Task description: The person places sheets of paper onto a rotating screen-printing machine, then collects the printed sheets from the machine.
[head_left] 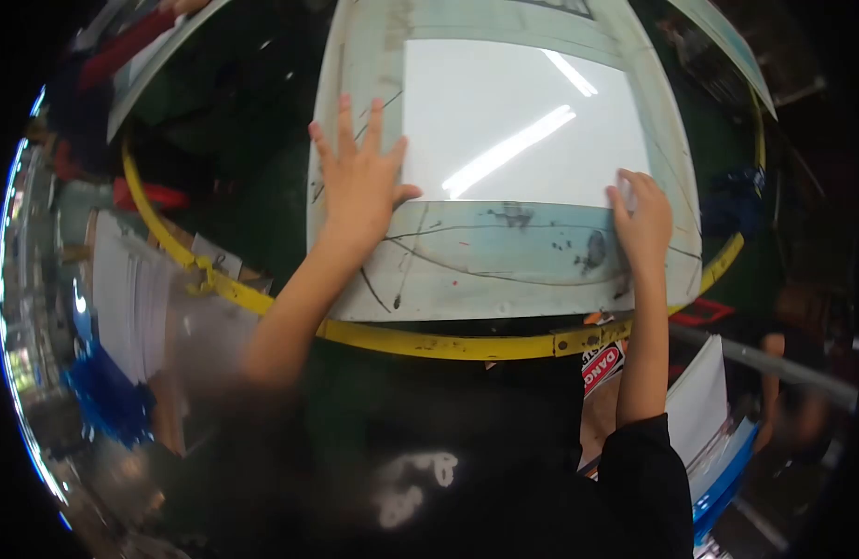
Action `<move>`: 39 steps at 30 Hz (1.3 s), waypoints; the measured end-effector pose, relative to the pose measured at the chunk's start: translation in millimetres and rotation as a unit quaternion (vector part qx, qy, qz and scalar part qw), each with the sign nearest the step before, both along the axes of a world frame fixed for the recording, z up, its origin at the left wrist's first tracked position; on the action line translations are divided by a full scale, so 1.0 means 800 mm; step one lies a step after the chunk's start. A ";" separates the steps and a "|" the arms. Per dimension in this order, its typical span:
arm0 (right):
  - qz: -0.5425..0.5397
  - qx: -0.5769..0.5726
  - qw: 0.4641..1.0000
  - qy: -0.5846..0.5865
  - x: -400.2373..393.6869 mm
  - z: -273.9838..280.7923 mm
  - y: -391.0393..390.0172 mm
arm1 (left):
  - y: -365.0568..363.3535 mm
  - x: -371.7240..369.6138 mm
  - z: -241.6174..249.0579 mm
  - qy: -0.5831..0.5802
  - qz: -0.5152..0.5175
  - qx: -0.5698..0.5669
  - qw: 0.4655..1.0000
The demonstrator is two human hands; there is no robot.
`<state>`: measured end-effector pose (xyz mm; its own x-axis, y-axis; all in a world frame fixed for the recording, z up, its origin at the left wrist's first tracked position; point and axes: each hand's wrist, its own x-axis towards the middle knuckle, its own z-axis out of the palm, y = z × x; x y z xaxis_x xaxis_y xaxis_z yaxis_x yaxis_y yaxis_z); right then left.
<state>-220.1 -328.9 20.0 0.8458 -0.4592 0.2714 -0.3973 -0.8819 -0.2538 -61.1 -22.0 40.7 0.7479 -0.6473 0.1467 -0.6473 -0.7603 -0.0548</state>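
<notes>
A glossy white sheet (522,121) lies flat on a pale, paint-stained board (504,270), with bright light reflections across it. My left hand (359,186) is open, fingers spread on the board just left of the sheet, its thumb pointing at the sheet's lower left corner. At the lower right corner of the sheet is my right hand (644,219). Its fingers are slightly bent and apart, with the tips at the sheet's edge; whether they press on it or only touch beside it is hard to make out.
A curved yellow rail (439,347) runs around below the board. Other pale boards (727,47) stand at both upper sides. Stacked white sheets (131,289) are at left, near blue plastic (108,391). A red danger label (601,368) shows below. Another person's sleeve (127,47) is upper left.
</notes>
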 end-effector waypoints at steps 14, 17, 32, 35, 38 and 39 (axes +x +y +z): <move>-0.223 -0.025 0.969 0.104 -0.373 0.026 -0.035 | 0.059 -0.252 0.001 0.024 -0.076 -0.374 0.924; -0.366 0.013 0.876 0.314 -0.452 0.004 -0.011 | 0.054 -0.278 0.002 0.068 -0.090 -0.377 0.919; -0.337 0.115 0.925 0.136 -0.561 -0.043 -0.012 | -0.002 -0.333 0.061 0.116 -0.188 -0.368 0.903; -0.297 0.096 0.947 0.070 -0.578 -0.060 -0.011 | -0.001 -0.344 0.061 0.124 -0.188 -0.343 0.912; -0.272 0.080 0.957 -0.054 -0.587 -0.065 0.003 | -0.002 -0.348 0.061 0.135 -0.204 -0.338 0.909; -0.269 0.063 0.957 -0.087 -0.587 -0.061 0.005 | -0.003 -0.349 0.062 0.143 -0.216 -0.339 0.904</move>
